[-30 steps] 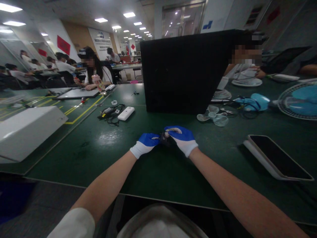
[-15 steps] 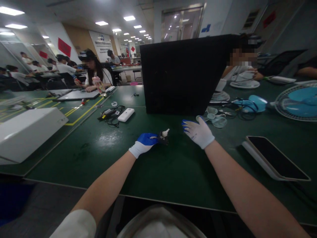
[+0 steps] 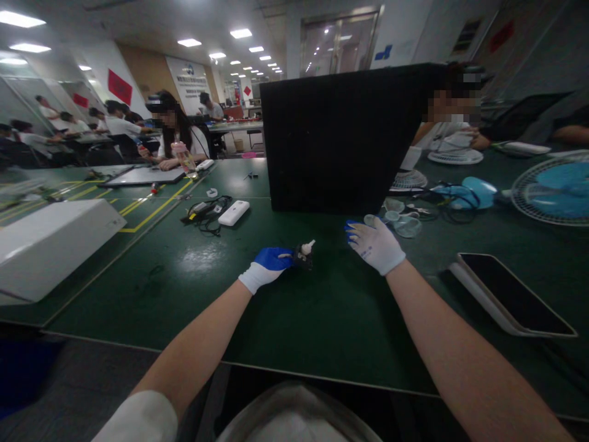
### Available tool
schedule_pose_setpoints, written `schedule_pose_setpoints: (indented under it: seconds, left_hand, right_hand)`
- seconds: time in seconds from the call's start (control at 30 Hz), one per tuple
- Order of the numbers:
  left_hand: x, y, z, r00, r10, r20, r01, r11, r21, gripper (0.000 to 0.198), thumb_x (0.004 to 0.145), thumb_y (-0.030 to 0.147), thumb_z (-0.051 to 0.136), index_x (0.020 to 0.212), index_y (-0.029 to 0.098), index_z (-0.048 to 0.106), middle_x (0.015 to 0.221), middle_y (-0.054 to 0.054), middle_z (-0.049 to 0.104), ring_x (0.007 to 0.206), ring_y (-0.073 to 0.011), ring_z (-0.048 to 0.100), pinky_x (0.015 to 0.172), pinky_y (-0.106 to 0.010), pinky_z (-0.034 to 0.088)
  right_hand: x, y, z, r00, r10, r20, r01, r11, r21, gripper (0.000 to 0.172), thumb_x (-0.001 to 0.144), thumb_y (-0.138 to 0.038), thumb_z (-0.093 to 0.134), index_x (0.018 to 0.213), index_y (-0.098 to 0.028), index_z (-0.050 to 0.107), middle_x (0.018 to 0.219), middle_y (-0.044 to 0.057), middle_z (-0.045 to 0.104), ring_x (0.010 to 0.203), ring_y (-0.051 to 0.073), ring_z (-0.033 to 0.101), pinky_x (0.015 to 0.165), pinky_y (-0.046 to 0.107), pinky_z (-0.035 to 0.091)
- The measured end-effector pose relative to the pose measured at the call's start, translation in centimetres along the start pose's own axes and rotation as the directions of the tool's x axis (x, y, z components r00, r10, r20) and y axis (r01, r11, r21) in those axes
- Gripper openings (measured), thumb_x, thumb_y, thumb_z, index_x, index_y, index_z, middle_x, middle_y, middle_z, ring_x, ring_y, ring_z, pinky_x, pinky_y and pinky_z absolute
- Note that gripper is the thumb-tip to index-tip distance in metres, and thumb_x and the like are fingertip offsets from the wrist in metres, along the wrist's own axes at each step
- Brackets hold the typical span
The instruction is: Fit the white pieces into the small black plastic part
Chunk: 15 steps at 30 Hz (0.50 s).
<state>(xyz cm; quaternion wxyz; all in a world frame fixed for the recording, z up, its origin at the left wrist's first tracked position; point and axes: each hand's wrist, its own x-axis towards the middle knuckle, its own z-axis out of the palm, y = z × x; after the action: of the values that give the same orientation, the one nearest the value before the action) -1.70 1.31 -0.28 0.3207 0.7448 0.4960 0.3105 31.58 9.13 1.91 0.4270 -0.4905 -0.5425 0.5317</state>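
At frame centre our left hand [image 3: 269, 265] is closed on the small black part [image 3: 304, 253], braced against the green table [image 3: 184, 288] so its white tip stays exposed. Our right hand [image 3: 375, 244], fingers spread and empty, hovers beside the clear fan blade [image 3: 401, 224].

Recessed ceiling lights [image 3: 240, 33] brighten a large workshop hall. Long green tables [image 3: 294, 319] marked with yellow lines [image 3: 156, 210] run toward a tan wall [image 3: 142, 70] hung with a red sign [image 3: 119, 86] and a white banner [image 3: 188, 75]. Glass doors [image 3: 338, 40] stand behind an upright black panel [image 3: 345, 141]. Seated people [image 3: 117, 126] fill the far tables, and grey floor [image 3: 87, 387] shows below.
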Motion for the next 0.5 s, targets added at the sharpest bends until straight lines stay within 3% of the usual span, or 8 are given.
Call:
schedule_pose_setpoints:
  seconds: [0.3,0.5]
  left_hand:
    - [0.2,0.4,-0.1,1.0,-0.016,-0.014,0.016,0.999,-0.038,0.021,0.088,0.026,0.066,0.104,0.021,0.079,0.111,-0.005,0.078,0.108,-0.0228,0.071,0.105,-0.043,0.053]
    - [0.2,-0.9,-0.3,0.997,-0.052,-0.049,0.044,0.988,-0.149,0.024,0.086,0.03,0.068,0.103,0.016,0.078,0.106,-0.008,0.079,0.102,-0.0235,0.072,0.1,-0.043,0.056]
  right_hand:
    - [0.0,0.0,0.1,1.0,0.017,0.012,-0.016,0.998,-0.059,0.079,0.097,-0.062,-0.001,0.123,-0.018,0.059,0.142,0.018,0.061,0.125,0.026,0.063,0.094,0.042,0.057]
    - [-0.2,0.0,0.1,1.0,-0.006,0.013,0.007,0.999,-0.04,0.076,0.098,-0.062,0.006,0.122,-0.015,0.061,0.134,0.018,0.066,0.115,0.027,0.068,0.093,0.044,0.058]
